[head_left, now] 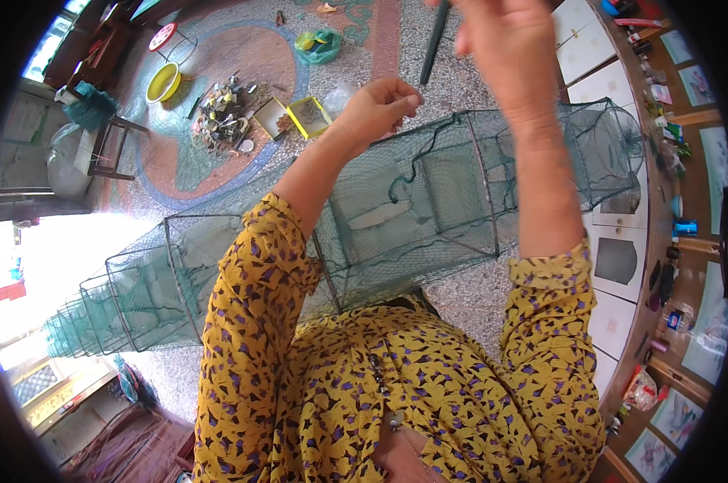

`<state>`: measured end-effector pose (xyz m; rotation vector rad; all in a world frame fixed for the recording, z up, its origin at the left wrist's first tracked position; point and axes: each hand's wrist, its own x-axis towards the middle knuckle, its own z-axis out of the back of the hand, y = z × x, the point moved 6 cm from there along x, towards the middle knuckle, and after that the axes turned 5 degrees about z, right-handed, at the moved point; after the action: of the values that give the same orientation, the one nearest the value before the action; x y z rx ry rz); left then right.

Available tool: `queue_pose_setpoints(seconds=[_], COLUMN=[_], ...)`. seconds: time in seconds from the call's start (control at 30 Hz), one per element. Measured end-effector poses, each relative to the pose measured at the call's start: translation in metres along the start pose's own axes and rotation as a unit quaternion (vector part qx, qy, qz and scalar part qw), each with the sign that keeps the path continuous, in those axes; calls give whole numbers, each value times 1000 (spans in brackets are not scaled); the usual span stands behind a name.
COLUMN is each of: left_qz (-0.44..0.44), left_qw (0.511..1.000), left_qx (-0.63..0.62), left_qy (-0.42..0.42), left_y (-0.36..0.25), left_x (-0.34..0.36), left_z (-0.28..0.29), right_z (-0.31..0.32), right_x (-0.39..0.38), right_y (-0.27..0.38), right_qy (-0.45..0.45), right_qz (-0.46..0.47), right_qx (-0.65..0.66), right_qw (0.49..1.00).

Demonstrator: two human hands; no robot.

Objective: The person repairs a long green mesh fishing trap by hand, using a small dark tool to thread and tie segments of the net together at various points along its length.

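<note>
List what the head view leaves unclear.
In the head view:
Right hand: blurred, partly cut off by the top edge.
Dark stick: upper end cut off by the same edge.
Left hand: whether it pinches anything, too small to tell.
Net: partly hidden behind the forearms.

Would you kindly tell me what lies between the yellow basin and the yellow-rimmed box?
The head view shows a heap of small mixed items between the yellow basin and the yellow-rimmed box, plus a pale tray or lid beside the box.
</note>
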<state>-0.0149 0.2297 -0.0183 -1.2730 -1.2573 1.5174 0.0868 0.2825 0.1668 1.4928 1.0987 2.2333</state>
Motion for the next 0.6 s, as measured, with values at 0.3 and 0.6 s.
queue_pose_setpoints(seconds=[0.3,0.6], left_qz=[-67,-6], left_qw=[990,999], left_qx=[93,50], left_qy=[82,12], left_y=[-11,-16], left_x=[-5,9], left_z=[-11,0], right_z=[73,52], right_x=[19,-50], right_y=[-17,-45], right_qy=[-123,166], right_qz=[-88,-153], right_qx=[124,-24], right_qw=[981,974])
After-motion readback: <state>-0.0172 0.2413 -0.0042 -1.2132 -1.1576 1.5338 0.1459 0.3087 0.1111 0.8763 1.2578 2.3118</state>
